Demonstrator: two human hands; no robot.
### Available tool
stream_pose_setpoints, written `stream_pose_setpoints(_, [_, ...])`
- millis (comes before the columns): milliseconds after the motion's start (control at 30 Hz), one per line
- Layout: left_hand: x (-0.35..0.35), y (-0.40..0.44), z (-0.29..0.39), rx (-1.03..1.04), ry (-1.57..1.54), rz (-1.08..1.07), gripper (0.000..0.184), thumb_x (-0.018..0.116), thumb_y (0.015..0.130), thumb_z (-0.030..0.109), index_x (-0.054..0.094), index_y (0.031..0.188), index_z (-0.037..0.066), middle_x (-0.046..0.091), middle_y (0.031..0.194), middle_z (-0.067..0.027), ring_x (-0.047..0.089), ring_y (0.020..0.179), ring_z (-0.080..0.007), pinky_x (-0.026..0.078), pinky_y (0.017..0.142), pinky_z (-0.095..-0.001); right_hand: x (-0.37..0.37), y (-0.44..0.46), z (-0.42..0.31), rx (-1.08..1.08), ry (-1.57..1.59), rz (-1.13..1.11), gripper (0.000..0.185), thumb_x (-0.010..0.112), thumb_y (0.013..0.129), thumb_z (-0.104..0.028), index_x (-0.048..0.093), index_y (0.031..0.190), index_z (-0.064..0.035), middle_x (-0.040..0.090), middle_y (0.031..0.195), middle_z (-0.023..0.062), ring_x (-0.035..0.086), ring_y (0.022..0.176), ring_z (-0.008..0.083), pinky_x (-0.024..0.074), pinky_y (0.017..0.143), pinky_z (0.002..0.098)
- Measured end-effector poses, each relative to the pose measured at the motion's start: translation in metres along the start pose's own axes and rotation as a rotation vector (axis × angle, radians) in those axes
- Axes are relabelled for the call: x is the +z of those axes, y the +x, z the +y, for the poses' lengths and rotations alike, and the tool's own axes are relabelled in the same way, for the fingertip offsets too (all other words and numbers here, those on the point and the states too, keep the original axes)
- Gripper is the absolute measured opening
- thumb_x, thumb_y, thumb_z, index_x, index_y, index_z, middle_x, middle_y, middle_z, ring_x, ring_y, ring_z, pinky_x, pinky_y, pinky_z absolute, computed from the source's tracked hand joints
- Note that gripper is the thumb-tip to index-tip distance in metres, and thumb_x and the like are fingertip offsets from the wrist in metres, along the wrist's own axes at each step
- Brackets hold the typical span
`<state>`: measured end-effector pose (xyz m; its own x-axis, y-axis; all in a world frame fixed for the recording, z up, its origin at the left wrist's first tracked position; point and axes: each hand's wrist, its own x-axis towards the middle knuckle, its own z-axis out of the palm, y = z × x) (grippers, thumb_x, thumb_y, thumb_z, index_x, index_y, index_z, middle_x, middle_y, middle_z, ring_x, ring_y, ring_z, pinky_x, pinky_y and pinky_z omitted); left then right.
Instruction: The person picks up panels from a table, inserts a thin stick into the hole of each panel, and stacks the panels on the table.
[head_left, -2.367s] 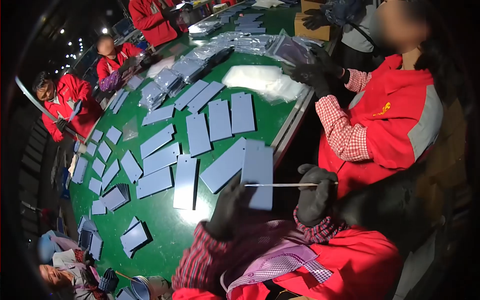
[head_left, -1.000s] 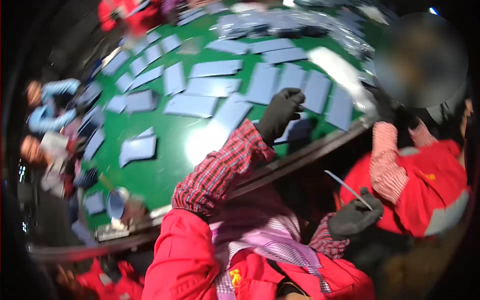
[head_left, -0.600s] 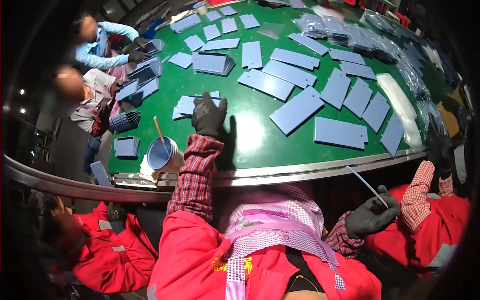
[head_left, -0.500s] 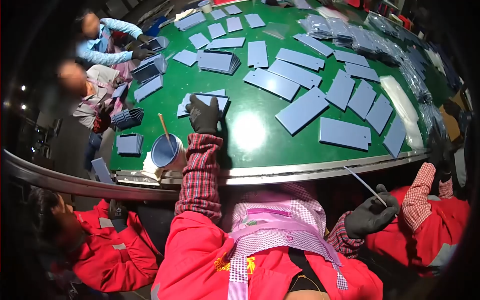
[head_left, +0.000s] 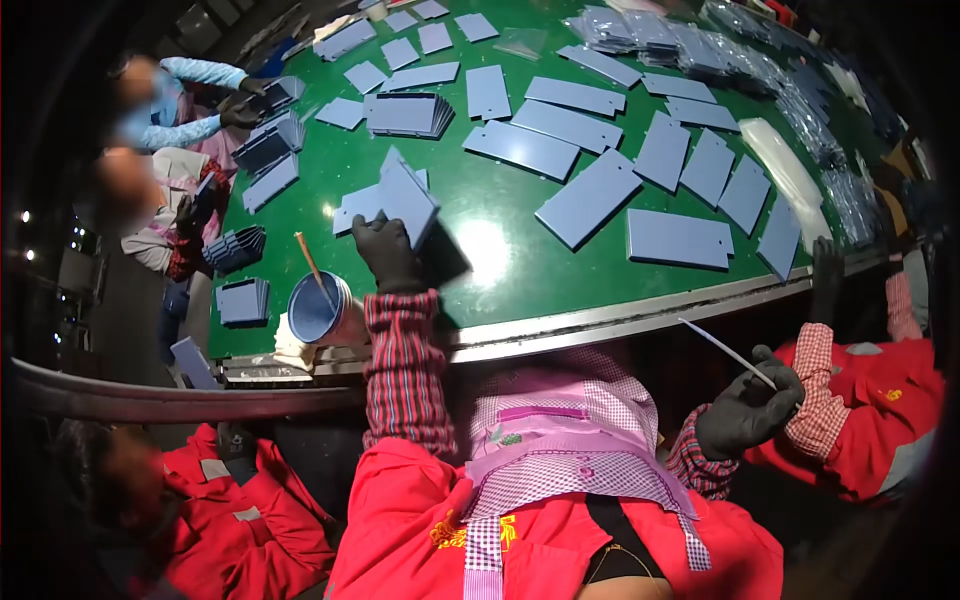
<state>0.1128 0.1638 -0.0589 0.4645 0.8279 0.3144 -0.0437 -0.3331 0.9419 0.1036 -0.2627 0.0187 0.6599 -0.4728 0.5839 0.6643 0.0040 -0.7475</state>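
My left hand, in a dark glove, grips a blue-grey flat panel by its lower edge. That panel is tilted up off the green table, casting a shadow to its right. Under and behind it lies another blue-grey panel, partly covered. My right hand, also gloved, is closed round a thin pale stick in front of the table edge, its tapered end pointing up and left. Left of my left forearm stands a small bucket of blue liquid with a brown wooden stick in it.
Several loose panels lie across the green table. A stack of panels sits beyond my left hand. Plastic-wrapped panels are piled at the far right. Co-workers sit along the left side and on both sides of me.
My left hand has lifted one panel from the pair on the table and tilted it up. The view has shifted slightly. My right hand still holds the stick in much the same pose.
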Motion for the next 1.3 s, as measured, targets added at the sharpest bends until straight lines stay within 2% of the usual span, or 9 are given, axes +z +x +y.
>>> stream_pose_setpoints(100, [0.004,-0.057,0.044,0.206,-0.211,-0.377,0.041,0.044,0.089,0.011,0.033,0.123,-0.009,0.056,0.093,-0.0156,0.055,0.070,-0.0190,0.049,0.066,-0.0262,0.005,0.002,0.002,-0.025,0.022,0.004,0.030,0.036,0.092,-0.032,0.046,0.080,-0.0066,0.040,0.059,0.0020,0.041,0.057,0.0118,0.0424,0.076,0.0382])
stream_pose_setpoints(167, [0.005,-0.086,0.079,-0.723,-1.134,-0.651,0.044,0.044,0.090,0.017,0.032,0.128,-0.003,0.054,0.103,-0.0170,0.051,0.071,-0.0204,0.048,0.065,-0.0264,0.006,0.003,0.003,-0.037,0.078,-0.075,0.028,0.034,0.093,-0.029,0.046,0.081,-0.0064,0.043,0.061,0.0033,0.043,0.059,0.0131,0.0416,0.075,0.0410])
stream_pose_setpoints(233, [0.018,-0.121,0.055,-1.342,-2.107,-0.936,0.048,0.041,0.092,0.024,0.030,0.133,0.003,0.051,0.110,-0.0180,0.049,0.072,-0.0208,0.049,0.062,-0.0276,0.010,0.000,0.007,-0.004,0.126,0.041,0.034,0.036,0.092,-0.035,0.048,0.084,-0.0037,0.040,0.062,0.0030,0.042,0.057,0.0133,0.0446,0.079,0.0410])
stream_pose_setpoints(267, [0.016,-0.132,0.116,-1.179,-1.535,-0.796,0.045,0.032,0.094,0.036,0.036,0.131,0.010,0.053,0.095,-0.0142,0.043,0.058,-0.0145,0.038,0.047,-0.0222,0.008,0.001,0.010,-0.046,0.154,-0.024,0.028,0.034,0.093,-0.029,0.047,0.084,-0.0052,0.050,0.066,0.0059,0.046,0.062,0.0163,0.0414,0.073,0.0422])
stream_pose_setpoints(600, [0.007,-0.182,0.115,-1.599,-1.788,-1.160,0.073,0.021,0.088,0.061,0.018,0.141,0.011,0.052,0.103,-0.0186,0.044,0.055,-0.0205,0.035,0.042,-0.0299,0.027,0.007,0.002,-0.047,0.127,-0.219,0.037,0.041,0.089,-0.028,0.057,0.071,0.0001,0.051,0.054,0.0080,0.049,0.052,0.0181,0.0457,0.071,0.0422])
stream_pose_setpoints(667, [0.007,-0.184,0.114,-1.613,-1.843,-1.202,0.071,0.020,0.090,0.058,0.017,0.141,0.009,0.051,0.110,-0.0229,0.049,0.062,-0.0255,0.039,0.046,-0.0330,0.027,0.007,0.007,-0.135,0.147,-0.341,0.027,0.040,0.089,-0.024,0.053,0.091,-0.0006,0.053,0.060,0.0096,0.051,0.055,0.0176,0.0443,0.074,0.0445])
stream_pose_setpoints(833, [0.004,-0.182,0.124,-1.705,-1.878,-1.148,0.070,0.020,0.091,0.054,0.016,0.140,0.005,0.050,0.110,-0.0318,0.059,0.070,-0.0395,0.048,0.050,-0.0427,0.040,0.006,0.006,-0.205,0.126,-0.393,0.026,0.044,0.089,-0.023,0.053,0.093,0.0013,0.053,0.061,0.0097,0.050,0.054,0.0169,0.0444,0.076,0.0440])
stream_pose_setpoints(1033, [-0.004,-0.183,0.121,-1.713,-1.803,-1.096,0.067,0.022,0.092,0.052,0.019,0.139,0.004,0.051,0.104,-0.0304,0.058,0.068,-0.0382,0.048,0.048,-0.0406,0.050,-0.002,-0.002,-0.116,-0.013,-0.421,0.042,0.047,0.090,-0.038,0.058,0.079,0.0003,0.056,0.060,0.0084,0.053,0.060,0.0201,0.0454,0.076,0.0444])
stream_pose_setpoints(1300, [0.000,-0.184,0.126,-1.737,-1.788,-1.103,0.068,0.023,0.092,0.053,0.020,0.139,0.004,0.052,0.101,-0.0300,0.059,0.063,-0.0357,0.048,0.045,-0.0387,0.055,0.001,0.005,-0.199,-0.073,-0.452,0.026,0.038,0.087,-0.011,0.054,0.097,0.0055,0.058,0.065,0.0135,0.057,0.069,0.0222,0.0452,0.077,0.0418])
